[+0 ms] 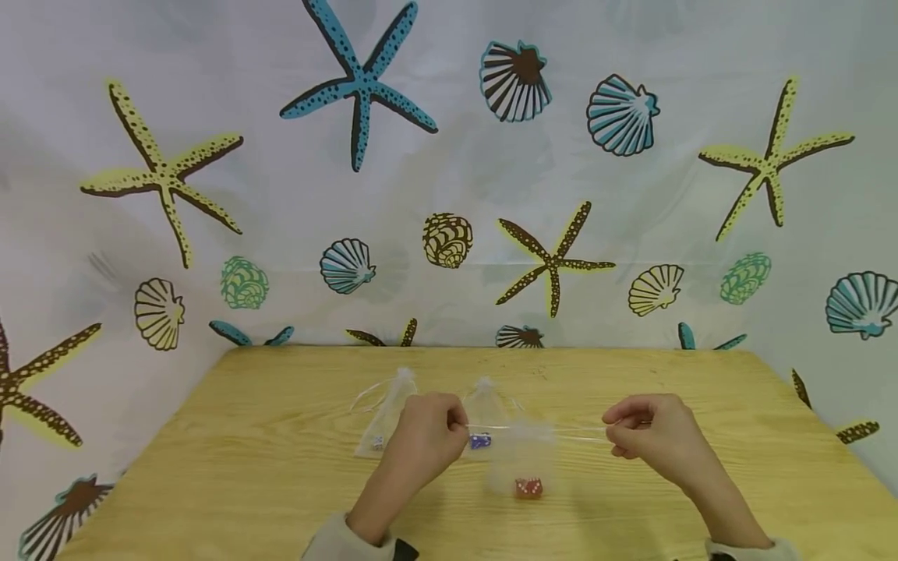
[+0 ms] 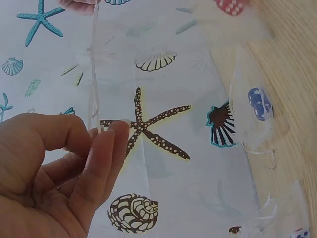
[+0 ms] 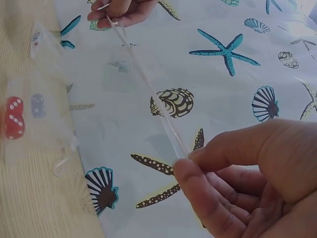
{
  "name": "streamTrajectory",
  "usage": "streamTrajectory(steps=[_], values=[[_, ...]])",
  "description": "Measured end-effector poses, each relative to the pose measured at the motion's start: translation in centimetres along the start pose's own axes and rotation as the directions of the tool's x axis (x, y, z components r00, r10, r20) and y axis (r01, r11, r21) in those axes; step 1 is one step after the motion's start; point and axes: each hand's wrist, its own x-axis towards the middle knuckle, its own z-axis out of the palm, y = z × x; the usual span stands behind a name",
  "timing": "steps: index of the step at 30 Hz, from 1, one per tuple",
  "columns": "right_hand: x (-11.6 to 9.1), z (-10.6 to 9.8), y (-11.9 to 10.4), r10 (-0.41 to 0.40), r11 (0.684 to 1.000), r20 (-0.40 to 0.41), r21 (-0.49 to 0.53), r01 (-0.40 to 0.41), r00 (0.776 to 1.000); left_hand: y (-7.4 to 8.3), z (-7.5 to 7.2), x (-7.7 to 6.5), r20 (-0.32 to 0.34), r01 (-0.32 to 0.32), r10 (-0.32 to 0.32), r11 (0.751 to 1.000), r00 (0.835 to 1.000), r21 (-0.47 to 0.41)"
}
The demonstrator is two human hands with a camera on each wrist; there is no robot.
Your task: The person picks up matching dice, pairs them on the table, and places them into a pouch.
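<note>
Between my two hands hangs a sheer white drawstring bag [image 1: 521, 460] with red dice [image 1: 529, 488] at its bottom. My left hand [image 1: 433, 425] pinches the drawstring at one side; in the left wrist view the string [image 2: 93, 84] runs up from the fingertips. On the other side my right hand [image 1: 648, 425] pinches the opposite end of the string [image 3: 153, 89] between thumb and forefinger. The ribbon stretches nearly straight from hand to hand, and the bag's top edge lies along it. In the right wrist view the red dice [image 3: 15, 118] show through the mesh.
Behind the hands, two more sheer bags lie on the wooden table [image 1: 281, 436]. One bag [image 1: 382, 417] holds white dice [image 1: 378, 442]; the other [image 1: 486, 401] holds blue dice [image 1: 480, 441]. A shell-and-starfish cloth [image 1: 449, 312] stands along the table's back edge and sides.
</note>
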Motion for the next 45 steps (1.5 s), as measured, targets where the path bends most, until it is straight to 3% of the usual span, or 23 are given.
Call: streamTrajectory(steps=[11, 20, 28, 35, 41, 45], values=[[-0.1, -2.1, 1.0, 0.030, 0.999, -0.016, -0.035, -0.030, 0.999, -0.6, 0.1, 0.8, 0.022, 0.028, -0.027, 0.998, 0.999, -0.061], [0.4, -3.8, 1.2, 0.004, 0.987, -0.088, -0.158, -0.017, 0.996, -0.2, 1.1, 2.1, 0.053, -0.030, 0.035, 0.996, 0.998, -0.084], [1.8, -5.4, 2.2, -0.006, 0.977, -0.123, -0.213, -0.020, 0.992, 0.2, 1.9, 4.1, 0.176, -0.030, 0.057, 0.988, 0.983, -0.150], [4.1, -5.4, 3.7, 0.006, 0.975, -0.135, -0.221, -0.036, 0.991, -0.4, 3.3, 6.4, 0.233, 0.002, 0.023, 0.994, 0.972, -0.107], [6.1, -4.6, 5.2, 0.018, 0.980, -0.145, -0.193, -0.046, 0.989, -1.5, 4.4, 8.3, 0.229, 0.008, 0.001, 0.999, 0.974, -0.038], [7.1, -4.0, 6.2, 0.026, 0.984, -0.168, -0.171, -0.055, 0.985, -2.2, 5.3, 9.1, 0.222, 0.043, -0.033, 0.998, 0.974, -0.039]])
